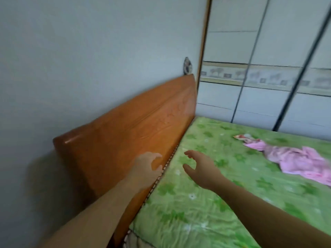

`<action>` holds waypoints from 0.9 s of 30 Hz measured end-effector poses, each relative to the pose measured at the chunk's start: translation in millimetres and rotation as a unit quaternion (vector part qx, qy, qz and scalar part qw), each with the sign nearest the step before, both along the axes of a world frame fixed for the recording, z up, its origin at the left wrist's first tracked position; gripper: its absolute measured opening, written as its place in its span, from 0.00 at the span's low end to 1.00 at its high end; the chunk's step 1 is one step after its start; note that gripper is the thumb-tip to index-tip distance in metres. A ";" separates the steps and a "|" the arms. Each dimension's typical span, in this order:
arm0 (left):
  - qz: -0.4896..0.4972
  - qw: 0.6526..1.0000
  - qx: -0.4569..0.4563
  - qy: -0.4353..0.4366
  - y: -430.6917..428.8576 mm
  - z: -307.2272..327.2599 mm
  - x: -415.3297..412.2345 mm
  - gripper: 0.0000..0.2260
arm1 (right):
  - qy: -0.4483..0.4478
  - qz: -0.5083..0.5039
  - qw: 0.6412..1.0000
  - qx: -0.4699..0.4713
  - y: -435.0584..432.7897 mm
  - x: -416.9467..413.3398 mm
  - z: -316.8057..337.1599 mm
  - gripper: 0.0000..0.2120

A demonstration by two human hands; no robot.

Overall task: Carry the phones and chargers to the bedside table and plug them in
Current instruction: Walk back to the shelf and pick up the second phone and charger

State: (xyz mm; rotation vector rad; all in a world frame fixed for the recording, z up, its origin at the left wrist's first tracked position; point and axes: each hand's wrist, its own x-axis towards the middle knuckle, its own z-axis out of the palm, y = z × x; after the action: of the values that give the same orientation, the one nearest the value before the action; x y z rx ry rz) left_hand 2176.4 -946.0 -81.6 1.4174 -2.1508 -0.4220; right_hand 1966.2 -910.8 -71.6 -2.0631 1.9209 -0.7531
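Both arms are being held out forward, and nothing is being gripped in either. The left hand point(147, 165) is being held wide, fingers loosely curved and thumb apart, with the orange wooden headboard point(125, 133) rising just behind it and to its left. The right hand point(200, 169) is being held wide too, fingers arched, thumb spread, palm turned toward the left hand, and a clear gap is showing between the two. Beneath the right hand the green flowered sheet point(223, 203) is being seen; whether it is being touched cannot be told. Well off to that hand's right a pink cloth point(295, 161) is lying crumpled on the sheet. Beyond both hands pale wardrobe doors point(268, 51) are being seen. Where the phones and chargers are cannot be told.
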 end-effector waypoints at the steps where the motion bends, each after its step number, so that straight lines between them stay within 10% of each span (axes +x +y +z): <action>1: -0.029 1.000 0.005 0.000 0.0 2.8 -31.9 0.17 | 0.003 -0.036 0.999 0.001 13.7 -29.4 2.3 0.22; 15: -0.406 0.914 0.022 -0.014 184.2 24.2 -497.0 0.19 | -0.017 -0.456 0.890 -0.023 337.0 -405.9 8.2 0.23; 27: -0.664 0.747 0.029 -0.035 459.7 20.8 -727.6 0.18 | -0.031 -0.743 0.668 -0.019 645.9 -498.7 -11.0 0.23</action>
State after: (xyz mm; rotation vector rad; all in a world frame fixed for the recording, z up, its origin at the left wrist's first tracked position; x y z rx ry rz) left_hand 1448.8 -486.3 -60.8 -0.3754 -2.8815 -0.9015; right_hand 1467.5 -264.8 -82.6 0.0758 3.2151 -0.9737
